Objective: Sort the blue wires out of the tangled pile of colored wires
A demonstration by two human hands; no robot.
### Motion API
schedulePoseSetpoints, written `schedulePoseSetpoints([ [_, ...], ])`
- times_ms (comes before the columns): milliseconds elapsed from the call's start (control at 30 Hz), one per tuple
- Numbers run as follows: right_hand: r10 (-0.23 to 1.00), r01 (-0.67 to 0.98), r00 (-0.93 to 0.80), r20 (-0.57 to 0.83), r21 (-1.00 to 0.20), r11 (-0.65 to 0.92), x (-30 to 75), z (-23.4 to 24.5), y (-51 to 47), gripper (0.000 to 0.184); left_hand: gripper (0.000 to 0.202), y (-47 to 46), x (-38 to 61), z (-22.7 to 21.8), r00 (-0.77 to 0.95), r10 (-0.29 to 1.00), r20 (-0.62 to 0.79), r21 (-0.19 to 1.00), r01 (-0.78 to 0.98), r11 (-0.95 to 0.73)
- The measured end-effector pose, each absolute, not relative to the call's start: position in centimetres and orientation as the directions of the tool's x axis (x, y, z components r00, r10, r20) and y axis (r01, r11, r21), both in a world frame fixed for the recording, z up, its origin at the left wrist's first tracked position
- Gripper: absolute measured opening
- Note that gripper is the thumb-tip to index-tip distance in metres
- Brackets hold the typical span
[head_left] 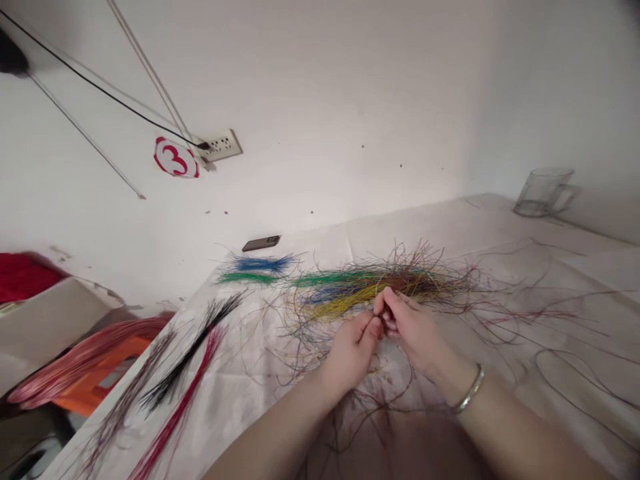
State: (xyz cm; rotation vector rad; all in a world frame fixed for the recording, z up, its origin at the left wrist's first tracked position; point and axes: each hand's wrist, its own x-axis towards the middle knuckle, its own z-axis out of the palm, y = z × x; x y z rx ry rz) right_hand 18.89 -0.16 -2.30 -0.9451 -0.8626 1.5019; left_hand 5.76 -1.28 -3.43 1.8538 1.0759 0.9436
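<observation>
A tangled heap of thin mixed-colour wires (380, 283), yellow, green, blue, red and brown, lies on a white cloth-covered table (500, 233). My left hand (353, 350) and my right hand (413, 327) meet at the near edge of the heap. Both pinch with fingers pressed together on thin strands from it. Which colour they hold is too fine to tell. A silver bangle (470, 390) sits on my right wrist.
Sorted bundles lie to the left: blue wires (260, 264), green wires (245, 278), black wires (193, 357), red wires (180, 407) and dark red wires (125, 407). A phone (261, 243) and a glass jug (543, 192) stand farther back. Coiled pink wire (80, 360) rests on an orange stool.
</observation>
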Motion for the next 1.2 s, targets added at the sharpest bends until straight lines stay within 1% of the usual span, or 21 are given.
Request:
schedulePoseSetpoints([
  [167, 0.989, -0.546, 0.109, -0.101, -0.838, -0.026, 20.0, -2.4, 0.9, 0.038, 0.036, -1.2, 5.7, -3.3, 0.353, 0.922, 0.16, 0.819, 0.473, -0.324],
  [267, 0.977, -0.588, 0.181, -0.117, -0.809, 0.012, 21.0, -2.6, 1.7, 0.037, 0.036, -1.1, 5.8, -3.2, 0.352, 0.924, 0.146, 0.79, 0.521, -0.323],
  [433, 0.96, -0.612, 0.238, -0.147, -0.79, 0.03, 22.4, -2.6, 2.4, 0.031, 0.036, -1.0, 5.6, -3.2, 0.336, 0.93, 0.151, 0.789, 0.526, -0.318],
  [533, 0.948, -0.611, 0.279, -0.155, -0.79, 0.05, 23.5, -2.5, 2.8, 0.026, 0.038, -0.8, 5.4, -3.3, 0.28, 0.947, 0.159, 0.818, 0.5, -0.285],
  [567, 0.948, -0.608, 0.281, -0.152, -0.792, 0.054, 23.7, -2.6, 2.9, 0.024, 0.038, -0.8, 5.4, -3.4, 0.239, 0.956, 0.171, 0.844, 0.465, -0.267],
  [633, 0.952, -0.614, 0.265, -0.153, -0.788, 0.044, 24.0, -2.6, 3.0, 0.022, 0.035, -0.6, 5.3, -3.6, 0.125, 0.973, 0.193, 0.914, 0.337, -0.224],
  [733, 0.972, -0.642, 0.174, -0.155, -0.767, -0.008, 23.5, -2.3, 2.7, 0.025, 0.03, -0.1, 5.1, -3.7, -0.043, 0.985, 0.166, 0.986, 0.041, -0.164],
  [800, 0.986, -0.637, 0.074, -0.148, -0.768, -0.067, 22.9, -1.9, 2.2, 0.03, 0.029, 0.2, 5.0, -3.5, -0.078, 0.992, 0.098, 0.98, -0.166, -0.11],
  [833, 0.99, -0.627, 0.018, -0.139, -0.773, -0.097, 22.7, -1.8, 1.9, 0.032, 0.029, 0.4, 4.9, -3.4, -0.059, 0.997, 0.057, 0.964, -0.258, -0.07],
  [900, 0.989, -0.599, -0.091, -0.114, -0.787, -0.145, 22.2, -1.6, 1.4, 0.033, 0.032, 0.4, 4.8, -3.0, 0.063, 0.998, -0.022, 0.919, -0.392, 0.045],
  [967, 0.984, -0.545, -0.165, -0.074, -0.824, -0.153, 21.8, -1.7, 1.0, 0.035, 0.036, 0.2, 4.8, -2.7, 0.231, 0.969, -0.09, 0.88, -0.438, 0.186],
  [1033, 0.979, -0.451, -0.199, -0.041, -0.883, -0.129, 21.4, -1.8, 0.6, 0.038, 0.04, -0.1, 4.9, -2.5, 0.399, 0.905, -0.147, 0.855, -0.408, 0.319],
  [1100, 0.981, -0.357, -0.192, -0.041, -0.928, -0.109, 21.0, -1.8, 0.3, 0.04, 0.046, -0.6, 5.1, -2.5, 0.538, 0.821, -0.188, 0.851, -0.329, 0.41],
  [1200, 0.981, -0.27, -0.18, -0.072, -0.955, -0.119, 20.3, -1.7, -0.3, 0.039, 0.053, -1.2, 5.5, -2.6, 0.664, 0.716, -0.216, 0.866, -0.208, 0.454],
])
